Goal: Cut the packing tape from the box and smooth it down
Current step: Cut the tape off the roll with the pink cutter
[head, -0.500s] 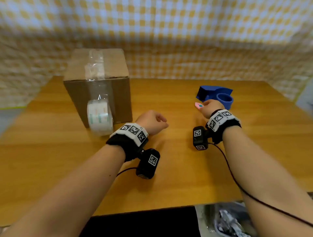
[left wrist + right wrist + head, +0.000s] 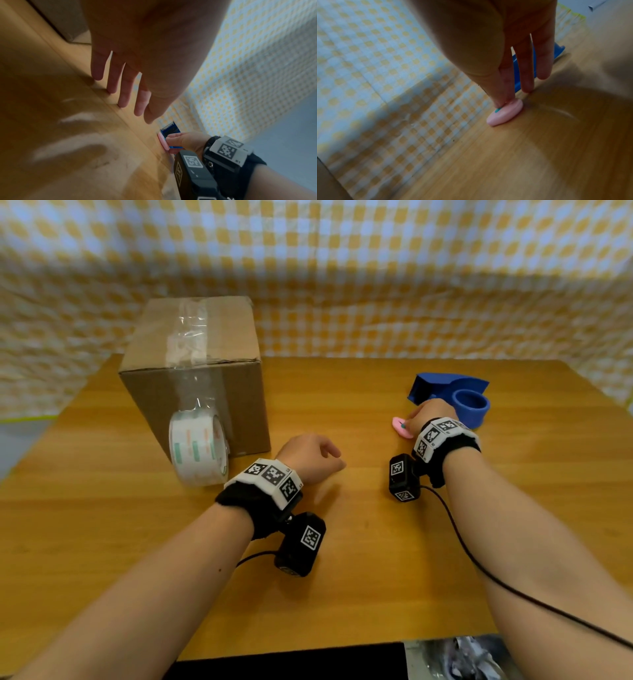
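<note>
Your right hand [image 2: 426, 416] has closed in on the pink cutter [image 2: 505, 113], thumb and forefinger now pinching it beside the blue dispenser [image 2: 459, 397]. Your left hand [image 2: 308, 457] idles, fingers relaxed. Tape [image 2: 190, 337] runs from the box [image 2: 191, 371] to its roll [image 2: 197, 450]. Only the right wrist view shows that shallow pinch; it may slip.

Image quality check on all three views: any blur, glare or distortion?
Head: sharp at the centre, wide-angle bending at the edges, glare on the clear tape over the box. Left wrist: dim, soft, the left hand backlit, bright patches on the table. Right wrist: motion-blurred throughout; the pink cutter under the right hand stays readable.
</note>
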